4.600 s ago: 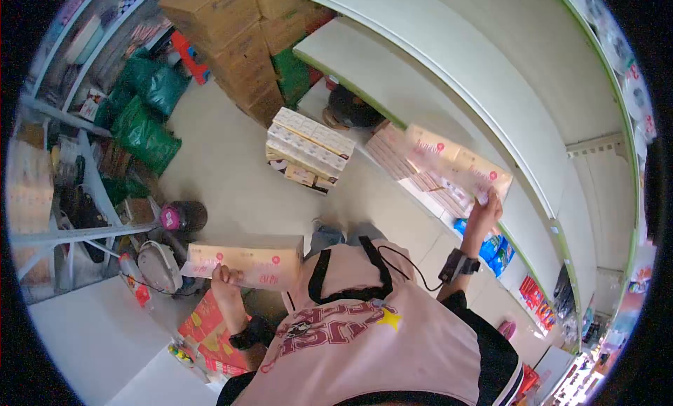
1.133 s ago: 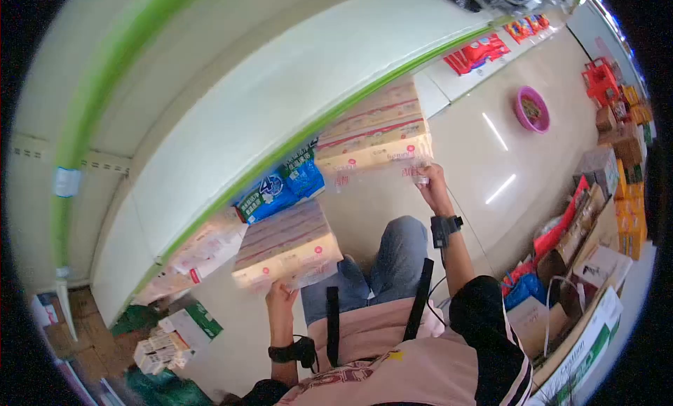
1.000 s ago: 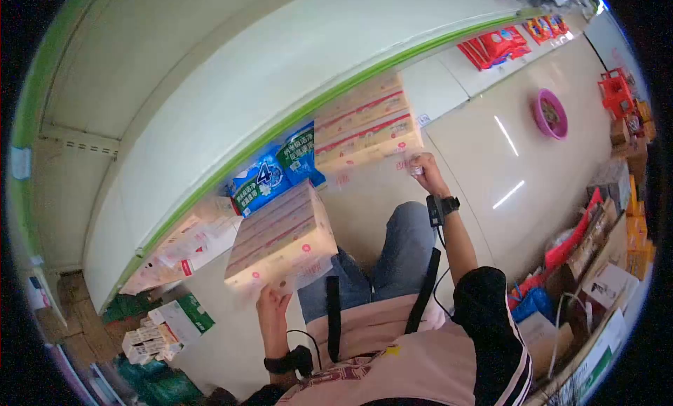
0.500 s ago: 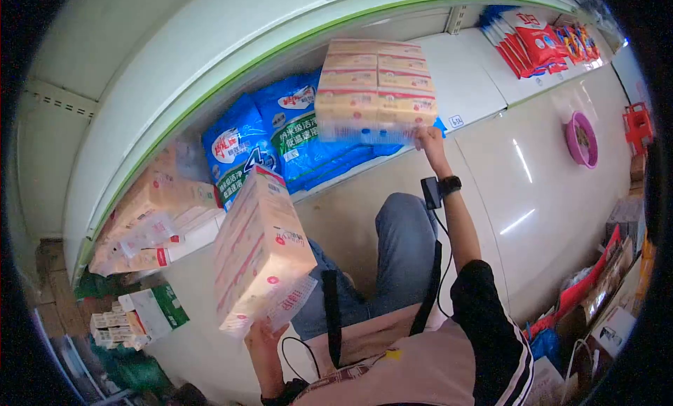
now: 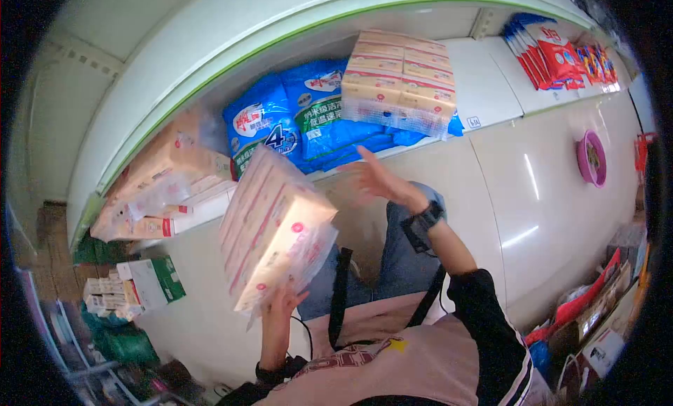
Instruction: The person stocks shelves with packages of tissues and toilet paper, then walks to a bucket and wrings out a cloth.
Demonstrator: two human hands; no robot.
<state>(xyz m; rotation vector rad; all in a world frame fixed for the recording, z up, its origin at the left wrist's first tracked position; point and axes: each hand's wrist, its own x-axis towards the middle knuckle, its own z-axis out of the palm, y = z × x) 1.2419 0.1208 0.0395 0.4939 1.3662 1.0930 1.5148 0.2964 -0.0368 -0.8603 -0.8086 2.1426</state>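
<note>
My left hand holds the lower end of a plastic-wrapped tissue pack, which is tilted in front of the shelf. My right hand is in the air between that pack and the shelf edge, its fingers apart and nothing in them. Another tissue pack rests on top of the blue detergent bags on the shelf, out of contact with my right hand. The held pack hides part of my left hand's fingers.
More tissue packs lie at the shelf's left end. Red bags stand at its right. A pink basin is on the floor at right, an open white-green box at lower left.
My right hand has let go of the pack on the blue bags and moved left and down, its fingers spreading. The pack in my left hand has shifted slightly.
</note>
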